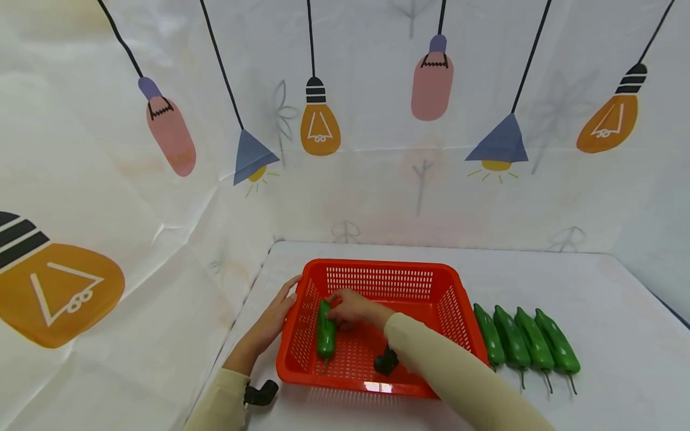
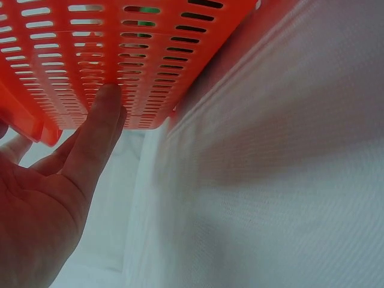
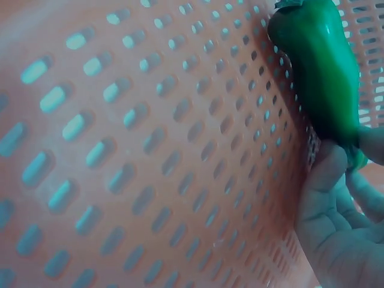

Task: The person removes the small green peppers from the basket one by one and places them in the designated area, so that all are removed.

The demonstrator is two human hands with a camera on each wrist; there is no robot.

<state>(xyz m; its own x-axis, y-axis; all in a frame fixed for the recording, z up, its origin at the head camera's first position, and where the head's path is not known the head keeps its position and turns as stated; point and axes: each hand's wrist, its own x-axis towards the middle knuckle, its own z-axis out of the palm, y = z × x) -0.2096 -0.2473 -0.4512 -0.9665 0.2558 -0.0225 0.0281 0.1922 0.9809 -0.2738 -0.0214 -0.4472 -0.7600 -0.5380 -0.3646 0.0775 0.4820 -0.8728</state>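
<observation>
Inside the red plastic basket, a green chili pepper lies lengthwise along the left side. My right hand pinches this pepper near its upper end, thumb and fingers around its tip in the right wrist view, where the pepper shows large. My left hand rests against the basket's left side. In the left wrist view, straight fingers of the left hand touch the slotted outer wall of the basket.
Several green chili peppers lie in a row on the white table, just right of the basket, stems toward me. Behind the table hangs a white sheet printed with lamps; it also runs along the left side.
</observation>
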